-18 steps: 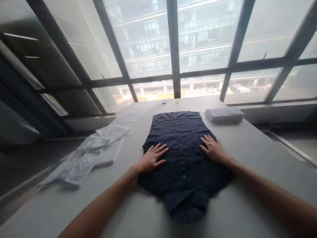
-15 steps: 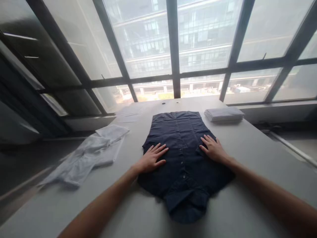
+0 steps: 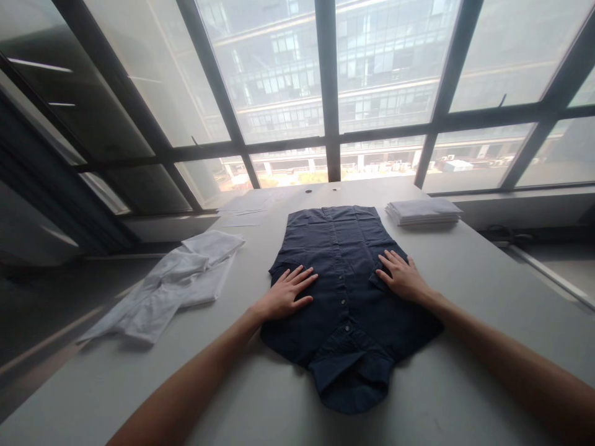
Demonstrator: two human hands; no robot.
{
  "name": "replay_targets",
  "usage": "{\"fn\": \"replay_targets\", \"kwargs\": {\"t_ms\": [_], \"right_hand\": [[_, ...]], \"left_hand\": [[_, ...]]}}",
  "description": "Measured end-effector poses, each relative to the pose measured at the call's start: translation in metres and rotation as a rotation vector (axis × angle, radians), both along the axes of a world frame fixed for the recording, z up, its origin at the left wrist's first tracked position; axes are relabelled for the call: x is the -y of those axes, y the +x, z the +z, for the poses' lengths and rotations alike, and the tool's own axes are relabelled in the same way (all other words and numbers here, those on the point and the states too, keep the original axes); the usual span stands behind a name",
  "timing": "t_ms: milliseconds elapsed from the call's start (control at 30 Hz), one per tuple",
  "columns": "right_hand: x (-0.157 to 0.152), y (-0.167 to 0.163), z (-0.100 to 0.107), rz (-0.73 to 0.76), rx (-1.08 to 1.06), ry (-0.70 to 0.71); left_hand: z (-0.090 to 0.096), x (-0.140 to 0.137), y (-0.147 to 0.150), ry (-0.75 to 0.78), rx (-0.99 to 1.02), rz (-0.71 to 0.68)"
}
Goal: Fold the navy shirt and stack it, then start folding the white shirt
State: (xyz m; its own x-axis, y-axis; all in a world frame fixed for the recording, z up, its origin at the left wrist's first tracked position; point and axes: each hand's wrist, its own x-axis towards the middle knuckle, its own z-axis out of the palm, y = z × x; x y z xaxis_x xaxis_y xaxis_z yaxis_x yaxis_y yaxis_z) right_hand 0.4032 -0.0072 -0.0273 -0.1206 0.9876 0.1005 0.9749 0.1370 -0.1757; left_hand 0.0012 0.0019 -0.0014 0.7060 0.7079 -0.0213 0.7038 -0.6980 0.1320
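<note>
A dark navy button-up shirt (image 3: pixel 344 266) lies flat on the white table, front side up, its collar toward me and its hem toward the window. Buttons run down its middle. Flat on the left side of the shirt rests my left hand (image 3: pixel 288 293), fingers spread. My right hand (image 3: pixel 400 275) presses on the opposite side, fingers also spread, beside a small folded bit of dark cloth. Neither hand grips the fabric. The sleeves are mostly out of sight.
To the left, a crumpled white garment (image 3: pixel 171 285) hangs partly over the edge of the table (image 3: pixel 260 396). A stack of folded white cloth (image 3: pixel 422 212) sits at the back right. Sheets of white paper (image 3: pixel 242 218) lie at the back left. Large windows (image 3: pixel 279 74) rise behind.
The view has shifted very slightly. Both hands stay in the same places on the shirt, and nothing else has visibly moved.
</note>
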Motion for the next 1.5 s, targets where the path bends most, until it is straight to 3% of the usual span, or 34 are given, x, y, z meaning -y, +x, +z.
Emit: {"fn": "replay_targets", "kwargs": {"t_ms": [1500], "right_hand": [[-0.0046,0.0025,-0.0062,0.017,0.003,0.004]], "left_hand": [[-0.0023,-0.0013,-0.0017,0.015,0.021,-0.010]]}}
